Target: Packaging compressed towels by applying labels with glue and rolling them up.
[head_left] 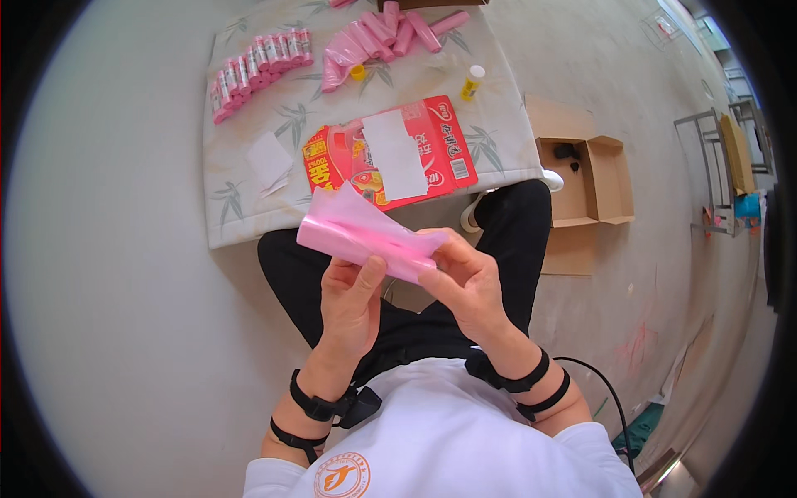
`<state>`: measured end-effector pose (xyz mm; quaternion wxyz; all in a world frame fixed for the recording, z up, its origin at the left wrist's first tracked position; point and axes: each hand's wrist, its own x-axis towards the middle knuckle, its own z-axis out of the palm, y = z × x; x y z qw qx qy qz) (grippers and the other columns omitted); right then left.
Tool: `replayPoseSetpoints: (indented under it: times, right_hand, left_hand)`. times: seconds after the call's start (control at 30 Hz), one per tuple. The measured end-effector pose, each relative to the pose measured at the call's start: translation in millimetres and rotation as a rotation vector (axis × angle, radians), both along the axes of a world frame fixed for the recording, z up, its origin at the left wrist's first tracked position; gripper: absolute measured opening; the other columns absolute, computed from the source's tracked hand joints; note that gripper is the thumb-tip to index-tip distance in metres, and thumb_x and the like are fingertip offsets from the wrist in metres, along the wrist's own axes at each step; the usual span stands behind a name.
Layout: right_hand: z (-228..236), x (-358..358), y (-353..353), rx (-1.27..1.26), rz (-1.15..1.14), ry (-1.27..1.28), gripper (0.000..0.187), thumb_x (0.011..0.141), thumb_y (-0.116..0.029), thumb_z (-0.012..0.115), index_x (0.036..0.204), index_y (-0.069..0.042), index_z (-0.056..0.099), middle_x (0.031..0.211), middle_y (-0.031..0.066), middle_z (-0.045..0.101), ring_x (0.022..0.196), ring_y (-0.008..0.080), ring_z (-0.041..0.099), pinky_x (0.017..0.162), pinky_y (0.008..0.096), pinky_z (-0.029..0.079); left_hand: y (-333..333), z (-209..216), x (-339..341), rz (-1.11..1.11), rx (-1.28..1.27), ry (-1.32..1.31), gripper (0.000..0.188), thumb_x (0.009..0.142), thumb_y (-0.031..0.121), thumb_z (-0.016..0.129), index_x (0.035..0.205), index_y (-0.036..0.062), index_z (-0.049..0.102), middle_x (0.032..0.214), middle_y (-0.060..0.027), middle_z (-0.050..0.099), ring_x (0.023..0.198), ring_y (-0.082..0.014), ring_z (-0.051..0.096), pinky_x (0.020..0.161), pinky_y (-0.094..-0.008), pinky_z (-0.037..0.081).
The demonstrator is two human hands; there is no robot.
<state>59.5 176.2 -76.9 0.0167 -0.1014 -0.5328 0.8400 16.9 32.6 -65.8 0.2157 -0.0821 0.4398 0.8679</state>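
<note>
Above my lap I hold a roll of thin pink plastic film (349,241) level, with a loose flap standing up from its upper side. My left hand (352,300) supports it from below, thumb pressed against the near side. At its right end, my right hand (466,286) pinches the roll and film between thumb and fingers. Just beyond lies a flat red printed cardboard sheet (448,141) on the table (290,220). A blank white paper strip (394,156) rests across it.
White paper slips (270,162) lie on the left. Farther back are labelled pink rolls (261,62), unlabelled pink rolls (374,37), a glue stick (472,83) and its yellow cap (358,73). An open cardboard box (610,178) stands on the floor to the right.
</note>
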Motion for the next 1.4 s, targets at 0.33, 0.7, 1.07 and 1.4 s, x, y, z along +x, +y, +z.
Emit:
replayPoseSetpoints:
  times: [0.33,0.7,1.07,1.4]
  right_hand:
    - [7.6,-2.6,7.8,0.267,-0.127,0.045,0.007,0.084,-0.005,0.068,0.088,0.000,0.071,0.087,0.0065,0.065,0.077,0.0110,0.059,0.070,0.0221,0.045]
    - [-60.1,-20.8,9.0,-0.250,-0.050,-0.494,0.040,0.081,-0.014,0.073,0.113,0.002,0.055,0.098,0.0074,0.062,0.087,0.0101,0.057,0.072,0.0230,0.047]
    - [-113.0,-72.4,18.8,-0.310,-0.036,-0.748,0.019,0.081,-0.017,0.074,0.088,-0.002,0.065,0.076,0.0015,0.061,0.067,0.0069,0.055,0.058,0.0205,0.044]
    - [-127.3,-97.2,31.3,-0.296,-0.048,-0.768,0.017,0.084,-0.020,0.072,0.081,-0.005,0.063,0.069,-0.0017,0.055,0.056,0.0062,0.050,0.051,0.0182,0.040]
  left_hand:
    - [-15.9,-23.5,18.1,-0.059,0.001,0.073,0.035,0.089,0.019,0.064,0.120,0.0072,0.053,0.119,-0.0066,0.059,0.113,-0.0196,0.055,0.102,-0.0381,0.040]
    - [14.4,-72.7,-6.1,0.126,-0.084,-0.213,0.027,0.089,0.013,0.064,0.114,0.0078,0.054,0.107,-0.0028,0.060,0.099,-0.0112,0.056,0.087,-0.0278,0.043]
    - [-9.5,-125.4,-55.0,-0.004,-0.142,-0.273,0.019,0.083,0.009,0.070,0.099,0.0051,0.060,0.082,-0.0004,0.061,0.063,-0.0069,0.053,0.055,-0.0207,0.041]
    - [-20.7,-138.6,-82.7,-0.042,-0.190,-0.087,0.037,0.080,-0.002,0.070,0.115,0.0001,0.057,0.100,-0.0061,0.063,0.085,-0.0121,0.062,0.073,-0.0253,0.054]
